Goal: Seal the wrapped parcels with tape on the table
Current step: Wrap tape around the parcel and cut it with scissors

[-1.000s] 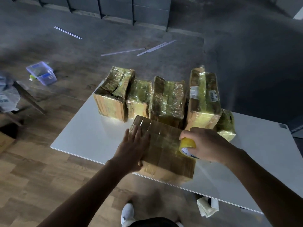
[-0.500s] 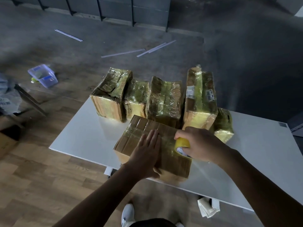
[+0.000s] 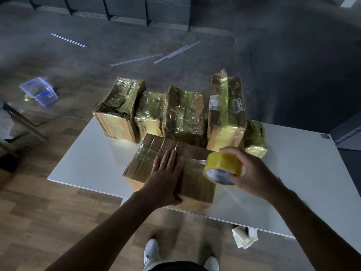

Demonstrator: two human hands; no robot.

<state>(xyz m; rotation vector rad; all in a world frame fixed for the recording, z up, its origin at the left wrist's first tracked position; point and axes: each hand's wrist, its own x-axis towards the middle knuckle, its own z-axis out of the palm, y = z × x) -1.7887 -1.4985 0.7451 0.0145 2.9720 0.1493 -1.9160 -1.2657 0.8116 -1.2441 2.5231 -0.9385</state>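
Observation:
A flat brown parcel (image 3: 154, 153) wrapped in clear film lies at the near edge of the white table (image 3: 302, 182). My left hand (image 3: 166, 178) presses flat on its top with straight fingers. My right hand (image 3: 252, 173) grips a roll of yellow tape (image 3: 222, 167), held over the parcel's right end. A strip of tape runs from the roll across the parcel towards my left hand. Behind stand several wrapped parcels in a row, among them a left one (image 3: 119, 110), a middle one (image 3: 183, 114) and a tall one with labels (image 3: 226, 112).
A clear plastic box (image 3: 39, 90) and thin white strips (image 3: 136, 59) lie on the floor beyond the table. Crumpled paper (image 3: 244, 237) lies under the table's near edge. My white shoes (image 3: 150, 253) show below. A dark frame (image 3: 21, 120) stands at the left.
My right hand has lifted the tape roll up and to the right, drawing tape along the parcel. My left hand slid rightwards across the top; the parcel turned and shifted a little on the table.

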